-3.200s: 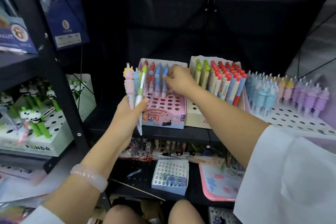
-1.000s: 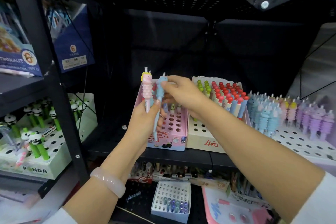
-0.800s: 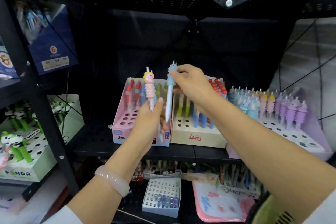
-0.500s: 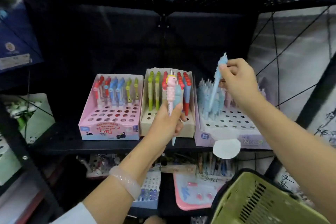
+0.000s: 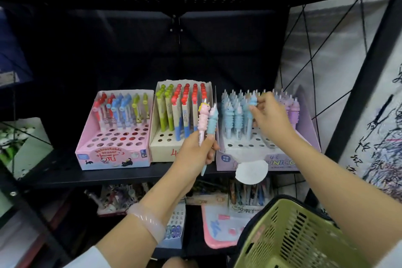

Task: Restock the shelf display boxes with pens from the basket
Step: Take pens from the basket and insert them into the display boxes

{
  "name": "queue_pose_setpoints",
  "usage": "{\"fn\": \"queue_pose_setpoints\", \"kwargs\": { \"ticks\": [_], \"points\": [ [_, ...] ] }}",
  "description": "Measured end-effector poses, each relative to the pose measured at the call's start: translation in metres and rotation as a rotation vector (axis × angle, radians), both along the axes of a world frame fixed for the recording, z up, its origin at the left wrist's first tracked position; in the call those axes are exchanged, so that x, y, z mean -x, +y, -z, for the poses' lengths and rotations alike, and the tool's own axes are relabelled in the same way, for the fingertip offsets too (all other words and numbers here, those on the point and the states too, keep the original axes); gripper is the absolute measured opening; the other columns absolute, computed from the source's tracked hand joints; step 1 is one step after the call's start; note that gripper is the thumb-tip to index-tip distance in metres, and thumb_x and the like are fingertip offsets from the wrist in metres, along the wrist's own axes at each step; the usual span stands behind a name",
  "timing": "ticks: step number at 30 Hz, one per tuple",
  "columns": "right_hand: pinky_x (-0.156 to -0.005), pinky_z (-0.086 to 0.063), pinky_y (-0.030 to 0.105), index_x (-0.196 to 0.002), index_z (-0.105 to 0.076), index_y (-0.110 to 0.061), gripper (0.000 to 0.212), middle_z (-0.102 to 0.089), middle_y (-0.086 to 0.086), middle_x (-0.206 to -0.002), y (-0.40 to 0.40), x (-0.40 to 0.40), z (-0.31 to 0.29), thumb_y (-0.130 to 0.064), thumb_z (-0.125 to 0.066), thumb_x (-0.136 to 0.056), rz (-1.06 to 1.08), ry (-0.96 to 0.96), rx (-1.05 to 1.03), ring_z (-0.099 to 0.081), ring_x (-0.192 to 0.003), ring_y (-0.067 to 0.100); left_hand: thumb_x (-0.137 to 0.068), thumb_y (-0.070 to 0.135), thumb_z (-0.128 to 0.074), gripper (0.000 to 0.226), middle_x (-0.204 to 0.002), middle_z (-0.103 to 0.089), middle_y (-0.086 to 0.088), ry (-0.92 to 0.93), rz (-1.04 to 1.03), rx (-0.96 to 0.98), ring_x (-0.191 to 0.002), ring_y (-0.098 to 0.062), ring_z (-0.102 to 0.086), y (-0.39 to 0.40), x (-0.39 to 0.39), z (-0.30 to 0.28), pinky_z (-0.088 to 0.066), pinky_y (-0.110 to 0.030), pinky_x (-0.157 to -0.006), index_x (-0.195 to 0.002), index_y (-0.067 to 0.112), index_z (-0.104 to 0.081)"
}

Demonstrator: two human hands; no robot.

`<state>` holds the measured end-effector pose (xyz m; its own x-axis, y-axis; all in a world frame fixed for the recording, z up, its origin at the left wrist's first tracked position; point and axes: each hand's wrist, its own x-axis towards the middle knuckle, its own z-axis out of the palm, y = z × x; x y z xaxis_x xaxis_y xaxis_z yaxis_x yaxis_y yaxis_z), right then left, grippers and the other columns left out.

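Since half a second ago the right hand (image 5: 268, 115) has come down from above the shelf, and its curled fingers now pinch a light-blue unicorn-topped pen (image 5: 250, 115) among the blue pens standing in the lilac cardboard display box (image 5: 282, 162). Left hand (image 5: 195, 154) grips two more upright, a pink unicorn pen (image 5: 202, 119) and a teal unicorn pen (image 5: 212, 123), just before the cream box of red and green pens (image 5: 162, 152). Below right sits the green slotted plastic basket (image 5: 289, 239).
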<state>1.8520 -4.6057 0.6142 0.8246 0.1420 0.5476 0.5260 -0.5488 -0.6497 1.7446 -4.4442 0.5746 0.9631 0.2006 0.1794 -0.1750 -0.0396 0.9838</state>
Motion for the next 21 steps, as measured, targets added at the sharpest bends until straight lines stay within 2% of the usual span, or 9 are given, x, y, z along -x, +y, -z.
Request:
{"fn": "queue_pose_setpoints", "kwargs": {
  "ticks": [2,4,8,10,12,14,16,18,21],
  "points": [
    [-0.067,-0.051,0.034,-0.103,-0.044,-0.009,0.016,-0.053,0.006,-0.077,0.002,0.0,0.01,-0.018,-0.054,-0.094,-0.017,0.067,0.079,-0.056,-0.072,0.026,-0.099,0.015,-0.041,0.02,-0.063,-0.058,0.005,-0.014,-0.008,-0.015,-0.047,-0.005,-0.044,0.001,0.001,0.0,-0.037,-0.016,-0.046,-0.084,0.018,-0.055],
    [-0.055,-0.042,0.012,-0.11,-0.046,-0.006,0.023,-0.055,0.005,-0.08,0.002,0.0,0.018,-0.02,-0.054,-0.093,-0.015,0.088,0.117,-0.053,-0.067,0.012,-0.099,0.015,-0.041,0.013,-0.062,-0.061,0.007,-0.049,-0.005,0.004,-0.047,-0.006,-0.045,0.003,0.003,-0.002,-0.038,-0.017,-0.045,-0.092,0.018,-0.051],
    [-0.052,-0.032,0.021,-0.102,-0.049,-0.009,0.02,-0.052,-0.005,-0.074,0.0,0.003,0.011,-0.023,-0.058,-0.091,0.121,-0.004,0.169,-0.05,-0.068,0.014,-0.1,0.016,-0.039,0.01,-0.061,-0.063,0.008,-0.091,0.005,0.047,-0.044,-0.007,-0.046,0.004,0.004,-0.006,-0.038,-0.018,-0.043,-0.093,0.014,-0.046],
    [-0.055,-0.034,0.021,-0.094,-0.05,-0.016,0.013,-0.053,-0.007,-0.079,0.006,0.013,0.0,-0.025,-0.057,-0.091,0.139,-0.117,0.063,-0.051,-0.073,0.013,-0.1,0.017,-0.039,0.009,-0.06,-0.063,0.008,-0.093,0.012,0.05,-0.044,-0.007,-0.045,0.0,0.004,-0.006,-0.038,-0.018,-0.042,-0.095,0.013,-0.046],
    [-0.065,-0.045,0.02,-0.09,-0.057,-0.024,0.006,-0.058,-0.012,-0.084,0.018,0.031,-0.011,-0.029,-0.054,-0.092,-0.074,-0.056,-0.108,-0.054,-0.076,0.004,-0.1,0.017,-0.038,0.011,-0.059,-0.063,0.008,-0.1,0.026,0.062,-0.044,-0.006,-0.045,-0.006,0.001,-0.007,-0.038,-0.018,-0.043,-0.095,0.013,-0.047],
    [-0.069,-0.052,0.022,-0.082,-0.059,-0.032,0.015,-0.062,-0.016,-0.077,0.03,0.05,-0.012,-0.029,-0.051,-0.094,-0.336,0.148,-0.171,-0.057,-0.072,-0.002,-0.1,0.017,-0.037,0.014,-0.059,-0.062,0.006,-0.108,0.058,0.087,-0.044,-0.007,-0.045,-0.014,-0.001,-0.007,-0.039,-0.019,-0.043,-0.095,0.011,-0.048],
    [-0.066,-0.052,0.022,-0.082,-0.062,-0.023,0.017,-0.064,-0.012,-0.072,0.034,0.056,-0.008,-0.027,-0.051,-0.095,-0.423,0.265,-0.187,-0.059,-0.066,0.0,-0.1,0.018,-0.036,0.016,-0.06,-0.063,0.005,-0.104,0.086,0.096,-0.045,-0.008,-0.049,-0.02,0.0,-0.007,-0.042,-0.021,-0.044,-0.099,0.011,-0.051],
    [-0.059,-0.052,0.017,-0.086,-0.061,-0.017,0.015,-0.066,-0.004,-0.074,0.03,0.054,-0.013,-0.026,-0.053,-0.094,-0.345,0.219,-0.255,-0.06,-0.064,0.001,-0.1,0.021,-0.038,0.017,-0.065,-0.065,0.003,-0.079,0.088,0.119,-0.05,-0.009,-0.056,-0.023,0.001,-0.005,-0.048,-0.021,-0.047,-0.099,0.014,-0.053],
    [-0.054,-0.052,0.017,-0.087,-0.055,-0.008,0.018,-0.065,0.02,-0.081,0.016,0.038,-0.025,-0.025,-0.054,-0.094,-0.154,0.095,-0.366,-0.062,-0.069,0.017,-0.099,0.023,-0.04,0.015,-0.068,-0.06,0.0,-0.024,0.006,0.114,-0.047,-0.009,-0.056,-0.017,0.001,-0.002,-0.048,-0.022,-0.043,-0.092,0.017,-0.052]
  ]
}}
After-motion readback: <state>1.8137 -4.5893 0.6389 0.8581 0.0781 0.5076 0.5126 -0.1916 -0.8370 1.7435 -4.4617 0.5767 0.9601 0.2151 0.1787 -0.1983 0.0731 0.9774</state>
